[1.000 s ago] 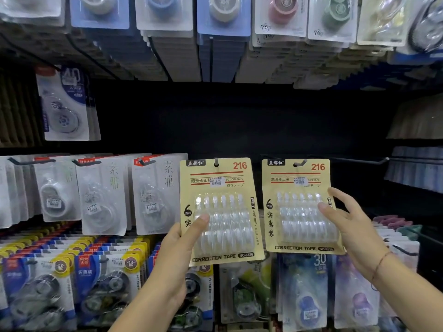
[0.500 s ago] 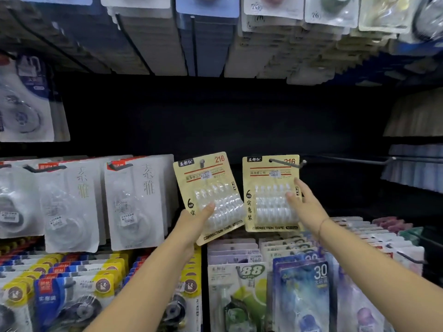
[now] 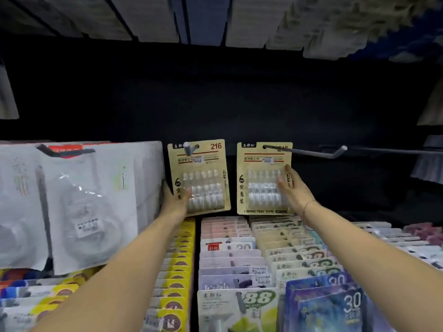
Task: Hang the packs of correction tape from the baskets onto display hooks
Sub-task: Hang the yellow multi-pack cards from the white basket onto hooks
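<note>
Reaching up into a dark display rack [image 3: 215, 104], the person holds two tan cardboard packs of correction tape side by side, each with a clear blister of small rolls on its front. The left hand [image 3: 176, 202] grips the left pack [image 3: 203, 164] at its lower left corner, thumb curled over the front and the other fingers hidden behind the card. A short grey metal hook [image 3: 189, 148] pokes out through the hole at the top of this pack. The right hand [image 3: 296, 191] pinches the right pack [image 3: 259, 178] by its right edge, with the thumb across the blister and one finger pointing up along the edge. A long grey metal hook [image 3: 304, 152] passes through this pack's top hole and runs out to the right, ending in an upturned tip well apart from the card. The two packs sit just beside each other without touching. To their left hangs a thick row of white blister packs [image 3: 96, 200]. Below are rows of yellow-edged packs [image 3: 177, 271], a green pack marked 88 [image 3: 239, 305] and blue packs marked 30 [image 3: 335, 305].
</note>
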A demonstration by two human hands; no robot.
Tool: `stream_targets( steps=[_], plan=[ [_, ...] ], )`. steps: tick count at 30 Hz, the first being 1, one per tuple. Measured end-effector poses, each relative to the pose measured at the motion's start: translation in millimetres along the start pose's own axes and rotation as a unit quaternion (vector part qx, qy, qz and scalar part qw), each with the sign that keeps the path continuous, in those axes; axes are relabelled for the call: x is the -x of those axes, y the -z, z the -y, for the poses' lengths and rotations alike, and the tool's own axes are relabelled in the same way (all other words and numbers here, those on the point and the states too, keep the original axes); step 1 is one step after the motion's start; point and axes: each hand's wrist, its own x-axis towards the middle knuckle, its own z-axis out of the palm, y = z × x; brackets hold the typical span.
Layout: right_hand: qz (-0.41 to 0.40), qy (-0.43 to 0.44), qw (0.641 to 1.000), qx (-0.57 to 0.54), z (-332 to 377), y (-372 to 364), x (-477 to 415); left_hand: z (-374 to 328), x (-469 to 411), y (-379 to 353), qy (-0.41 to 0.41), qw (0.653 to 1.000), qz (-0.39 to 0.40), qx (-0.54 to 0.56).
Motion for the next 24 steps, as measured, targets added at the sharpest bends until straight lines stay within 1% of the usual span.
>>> stream_targets(
  steps=[4,6,8,10,11,13,14,16,21,23,24],
  plan=[
    [0.004,0.005,1.000,0.019,-3,1,-3,1,-7,-2,0.106,0.994,0.012,0.014],
    [0.009,-0.005,0.999,0.037,1,4,3,-3,-4,1,0.123,0.992,0.015,-0.010],
    [0.012,-0.024,0.997,0.069,5,10,13,-8,6,6,0.116,0.990,0.034,-0.066],
    [0.015,-0.037,0.991,0.130,8,19,30,-12,26,11,0.067,0.981,0.067,-0.172],
    [0.013,-0.034,0.985,0.168,10,25,40,-14,39,14,0.032,0.966,0.091,-0.238],
    [0.019,-0.015,0.971,0.239,15,41,64,-19,74,20,-0.050,0.924,0.138,-0.353],
    [0.028,-0.005,0.963,0.268,17,49,77,-20,92,22,-0.098,0.903,0.159,-0.386],
    [0.051,0.007,0.950,0.307,20,66,105,-21,129,27,-0.181,0.874,0.192,-0.409],
    [0.072,0.062,0.930,0.355,15,102,184,-19,227,29,-0.315,0.850,0.178,-0.384],
    [0.062,0.081,0.921,0.375,7,115,215,-9,268,25,-0.355,0.837,0.210,-0.361],
    [0.057,0.093,0.917,0.384,2,121,231,-1,286,21,-0.361,0.830,0.236,-0.354]
  ],
)
